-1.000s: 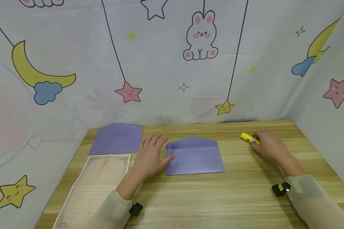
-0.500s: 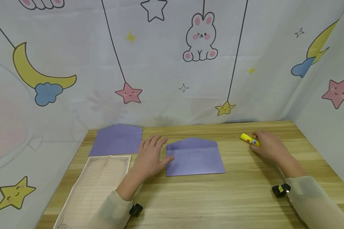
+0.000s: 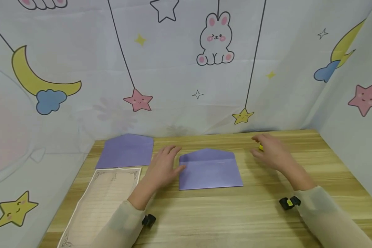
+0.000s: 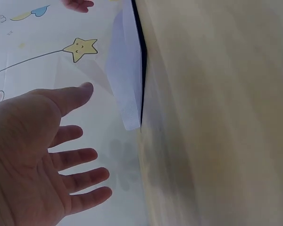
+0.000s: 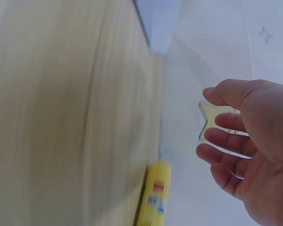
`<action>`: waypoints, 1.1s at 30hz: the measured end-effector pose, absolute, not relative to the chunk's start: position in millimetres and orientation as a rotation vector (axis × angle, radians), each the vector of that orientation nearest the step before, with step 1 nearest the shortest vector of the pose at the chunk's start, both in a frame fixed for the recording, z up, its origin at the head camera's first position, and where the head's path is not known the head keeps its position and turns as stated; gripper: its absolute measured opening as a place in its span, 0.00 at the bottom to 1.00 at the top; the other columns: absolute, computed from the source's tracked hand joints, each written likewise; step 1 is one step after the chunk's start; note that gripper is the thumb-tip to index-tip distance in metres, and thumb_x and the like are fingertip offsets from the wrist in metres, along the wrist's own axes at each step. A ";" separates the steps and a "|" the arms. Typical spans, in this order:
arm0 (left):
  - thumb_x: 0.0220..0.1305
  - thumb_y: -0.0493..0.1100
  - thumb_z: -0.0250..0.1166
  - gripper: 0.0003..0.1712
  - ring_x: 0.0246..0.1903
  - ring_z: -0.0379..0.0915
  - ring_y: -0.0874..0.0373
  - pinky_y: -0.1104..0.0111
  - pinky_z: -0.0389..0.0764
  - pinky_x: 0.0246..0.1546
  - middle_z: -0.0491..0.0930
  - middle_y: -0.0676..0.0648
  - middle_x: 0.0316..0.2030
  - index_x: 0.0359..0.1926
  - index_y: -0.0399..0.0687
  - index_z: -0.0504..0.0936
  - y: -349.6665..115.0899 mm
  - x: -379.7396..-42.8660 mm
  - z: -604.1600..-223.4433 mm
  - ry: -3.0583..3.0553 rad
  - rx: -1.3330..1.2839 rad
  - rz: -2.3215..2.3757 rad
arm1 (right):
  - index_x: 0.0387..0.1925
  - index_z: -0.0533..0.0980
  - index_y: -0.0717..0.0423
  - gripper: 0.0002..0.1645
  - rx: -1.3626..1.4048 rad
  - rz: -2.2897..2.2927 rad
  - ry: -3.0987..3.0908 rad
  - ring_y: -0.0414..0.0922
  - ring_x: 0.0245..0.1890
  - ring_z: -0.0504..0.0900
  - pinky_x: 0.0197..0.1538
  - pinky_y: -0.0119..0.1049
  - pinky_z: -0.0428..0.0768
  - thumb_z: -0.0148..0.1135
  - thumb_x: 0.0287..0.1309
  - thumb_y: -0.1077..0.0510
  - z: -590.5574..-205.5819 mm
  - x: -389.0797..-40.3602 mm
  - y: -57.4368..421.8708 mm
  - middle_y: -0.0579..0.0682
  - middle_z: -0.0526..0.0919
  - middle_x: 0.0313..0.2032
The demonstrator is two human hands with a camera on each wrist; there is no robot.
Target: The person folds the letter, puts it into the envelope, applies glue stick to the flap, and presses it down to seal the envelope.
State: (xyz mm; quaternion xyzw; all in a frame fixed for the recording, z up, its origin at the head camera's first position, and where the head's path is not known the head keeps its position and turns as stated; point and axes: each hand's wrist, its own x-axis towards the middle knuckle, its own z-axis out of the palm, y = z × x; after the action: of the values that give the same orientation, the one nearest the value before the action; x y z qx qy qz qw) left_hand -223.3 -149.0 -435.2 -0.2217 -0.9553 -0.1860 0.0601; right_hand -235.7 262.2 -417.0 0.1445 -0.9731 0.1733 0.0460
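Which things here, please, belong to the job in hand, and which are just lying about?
Likely in use:
centre purple envelope, beside left hand
yellow glue stick, near right hand

Seemingly lying about:
back-left purple envelope
lined letter paper

Wood-grain tabletop [image 3: 214, 220], yellow-brown streaks running side to side, back edge beside white printed fabric [image 3: 176, 62]. Fabric rises behind and at both sides, lightly creased. Prints: seated rabbit [image 3: 216, 41], yellow crescent moon [image 3: 26, 74] with blue cloud [image 3: 50, 101] at left, pink star [image 3: 138, 100] and small yellow star [image 3: 243, 116] on dark lines. Another pink star [image 3: 365, 99] far right; bigger yellow star [image 3: 16, 209] low left. Light soft.
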 end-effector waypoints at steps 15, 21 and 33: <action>0.72 0.42 0.72 0.25 0.65 0.75 0.44 0.52 0.75 0.67 0.80 0.41 0.63 0.67 0.43 0.81 -132.9 -261.2 -439.8 -3.020 -0.685 -0.585 | 0.59 0.80 0.67 0.20 0.659 0.678 -3.019 0.58 0.54 0.83 0.57 0.57 0.82 0.66 0.71 0.59 -431.6 -261.5 193.9 0.61 0.85 0.53; 0.72 0.37 0.71 0.17 0.55 0.80 0.48 0.55 0.80 0.59 0.85 0.43 0.52 0.59 0.41 0.86 -128.5 -270.0 -441.0 -3.056 -0.728 -0.606 | 0.56 0.81 0.65 0.17 0.702 0.678 -3.056 0.55 0.52 0.83 0.57 0.54 0.82 0.68 0.71 0.60 -437.6 -266.7 184.8 0.58 0.85 0.51; 0.71 0.35 0.70 0.08 0.44 0.81 0.53 0.58 0.83 0.49 0.86 0.47 0.42 0.49 0.44 0.90 -124.4 -278.0 -444.6 -3.080 -0.718 -0.599 | 0.49 0.84 0.60 0.09 0.721 0.628 -3.057 0.48 0.40 0.82 0.47 0.48 0.83 0.67 0.70 0.65 -442.0 -268.9 181.0 0.50 0.85 0.40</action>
State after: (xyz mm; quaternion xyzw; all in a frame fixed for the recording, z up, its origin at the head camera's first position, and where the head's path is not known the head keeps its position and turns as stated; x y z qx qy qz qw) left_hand -278.0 -124.4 -444.6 -0.2230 -0.9561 -0.1859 -0.0388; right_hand -268.9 181.0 -442.0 0.2250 -0.9540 0.1960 -0.0306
